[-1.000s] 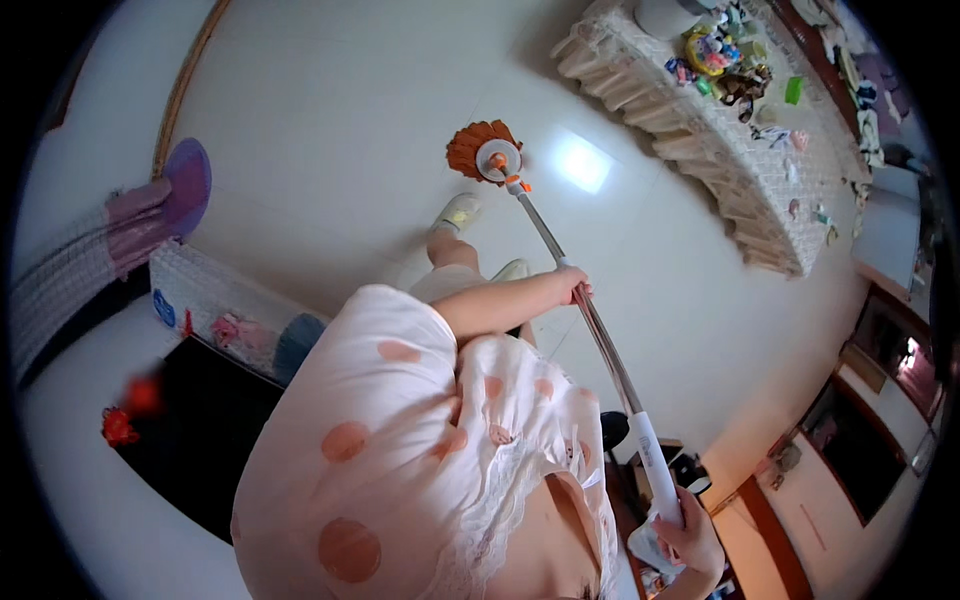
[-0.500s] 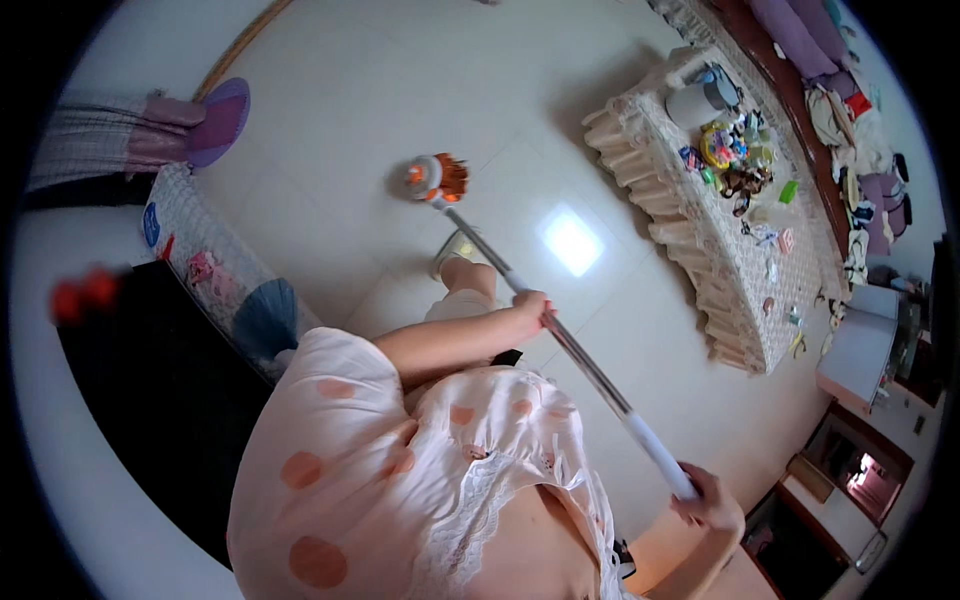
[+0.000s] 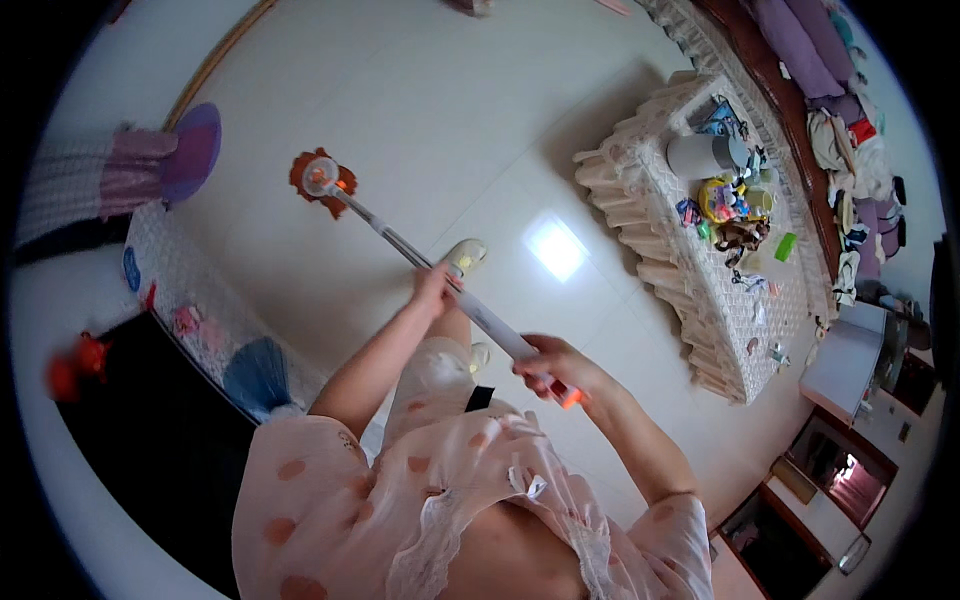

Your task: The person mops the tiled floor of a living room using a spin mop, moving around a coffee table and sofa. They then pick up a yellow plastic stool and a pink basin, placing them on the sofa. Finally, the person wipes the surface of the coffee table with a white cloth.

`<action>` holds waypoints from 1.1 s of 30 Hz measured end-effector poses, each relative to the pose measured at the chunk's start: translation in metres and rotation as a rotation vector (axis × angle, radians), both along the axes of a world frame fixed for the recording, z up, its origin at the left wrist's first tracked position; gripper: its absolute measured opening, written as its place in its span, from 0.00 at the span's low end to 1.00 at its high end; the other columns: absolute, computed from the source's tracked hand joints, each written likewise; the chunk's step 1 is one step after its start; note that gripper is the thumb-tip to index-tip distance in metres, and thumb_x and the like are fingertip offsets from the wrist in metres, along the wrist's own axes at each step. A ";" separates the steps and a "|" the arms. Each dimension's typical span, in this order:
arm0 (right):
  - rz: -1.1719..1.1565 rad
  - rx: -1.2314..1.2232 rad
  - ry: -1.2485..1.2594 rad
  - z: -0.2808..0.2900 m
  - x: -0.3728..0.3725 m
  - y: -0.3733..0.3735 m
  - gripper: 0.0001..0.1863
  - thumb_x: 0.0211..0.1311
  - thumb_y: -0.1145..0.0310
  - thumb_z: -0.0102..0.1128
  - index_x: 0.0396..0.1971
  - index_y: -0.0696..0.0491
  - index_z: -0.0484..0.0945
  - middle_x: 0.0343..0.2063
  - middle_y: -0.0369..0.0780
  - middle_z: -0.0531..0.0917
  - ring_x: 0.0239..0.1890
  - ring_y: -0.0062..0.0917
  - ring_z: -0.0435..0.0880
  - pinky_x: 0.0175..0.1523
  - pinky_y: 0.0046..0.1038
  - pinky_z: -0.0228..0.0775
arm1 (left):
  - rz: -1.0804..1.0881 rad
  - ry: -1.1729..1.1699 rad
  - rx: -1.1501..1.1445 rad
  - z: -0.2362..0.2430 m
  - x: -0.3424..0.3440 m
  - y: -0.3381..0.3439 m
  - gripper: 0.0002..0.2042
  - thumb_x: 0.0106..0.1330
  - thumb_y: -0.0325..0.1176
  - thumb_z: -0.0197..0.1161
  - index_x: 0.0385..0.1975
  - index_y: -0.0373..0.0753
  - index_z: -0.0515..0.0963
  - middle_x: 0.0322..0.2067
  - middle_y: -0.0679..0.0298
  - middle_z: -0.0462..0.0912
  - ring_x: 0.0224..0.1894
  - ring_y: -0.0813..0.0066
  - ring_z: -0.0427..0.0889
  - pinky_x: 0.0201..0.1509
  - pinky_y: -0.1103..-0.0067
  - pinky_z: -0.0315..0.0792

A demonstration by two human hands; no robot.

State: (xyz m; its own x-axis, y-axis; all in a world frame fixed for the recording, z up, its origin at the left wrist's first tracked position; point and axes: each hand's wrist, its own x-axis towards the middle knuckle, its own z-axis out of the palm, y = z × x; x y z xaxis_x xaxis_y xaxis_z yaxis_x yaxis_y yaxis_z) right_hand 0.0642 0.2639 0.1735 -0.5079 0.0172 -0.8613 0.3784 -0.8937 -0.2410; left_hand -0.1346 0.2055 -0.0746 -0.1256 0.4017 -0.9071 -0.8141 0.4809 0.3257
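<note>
Shirt (image 3: 410, 480): pale pink with darker dots and lace edging, nearest the camera.
Right hand (image 3: 552, 368): curled tightly round the white grip (image 3: 495, 328) of the mop (image 3: 400, 244), just beside its orange end (image 3: 570, 398).
Left hand (image 3: 435, 290): closed round the shaft farther down, near where grip gives way to metal.
Mop: slanting from the right hand, past the left, out to the upper left.
Shoes (image 3: 469, 257): pale; one just beyond the left hand, the other partly hidden below the grip.
Mop head (image 3: 322, 178): round pale disc, orange-brown strips fanned out on the glossy floor (image 3: 400, 110).
Black panel (image 3: 150, 460): left side, a blurred red thing (image 3: 90, 357) by its edge.
Stool (image 3: 195, 150): purple, round-topped, left of the mop head.
Table (image 3: 650, 235): right, under a ruffled lace cloth, bearing a white bin (image 3: 703, 156) and small clutter.
Clothes (image 3: 840, 140): heaped beyond the table.
</note>
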 end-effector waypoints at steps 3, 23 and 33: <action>-0.084 0.063 0.052 -0.041 -0.056 0.075 0.27 0.46 0.72 0.59 0.49 0.62 0.63 0.23 0.36 0.73 0.16 0.14 0.67 0.16 0.16 0.58 | 0.045 0.145 -0.056 0.004 -0.065 0.100 0.10 0.58 0.32 0.51 0.16 0.38 0.65 0.13 0.63 0.68 0.15 0.73 0.70 0.19 0.78 0.67; -0.874 0.071 0.040 -0.075 -0.040 0.112 0.24 0.59 0.69 0.47 0.54 0.53 0.52 0.25 0.37 0.69 0.15 0.16 0.66 0.15 0.17 0.57 | -0.859 0.349 0.095 -0.030 0.028 0.345 0.19 0.54 0.30 0.56 0.36 0.25 0.57 0.28 0.51 0.71 0.18 0.64 0.78 0.14 0.75 0.73; -0.975 -0.080 -0.109 -0.016 0.125 -0.094 0.23 0.57 0.69 0.51 0.51 0.56 0.57 0.23 0.36 0.69 0.14 0.15 0.66 0.14 0.16 0.56 | -1.130 0.347 0.123 -0.008 0.205 0.143 0.22 0.52 0.25 0.54 0.39 0.26 0.47 0.29 0.43 0.70 0.19 0.59 0.78 0.15 0.70 0.75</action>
State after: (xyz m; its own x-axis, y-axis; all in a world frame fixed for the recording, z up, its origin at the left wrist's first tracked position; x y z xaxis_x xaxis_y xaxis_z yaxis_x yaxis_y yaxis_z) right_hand 0.1891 0.1701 0.1574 -0.2199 0.3262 -0.9194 -0.5169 -0.8382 -0.1737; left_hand 0.0704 0.3485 -0.0822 0.1241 0.5247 -0.8422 0.1920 0.8200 0.5392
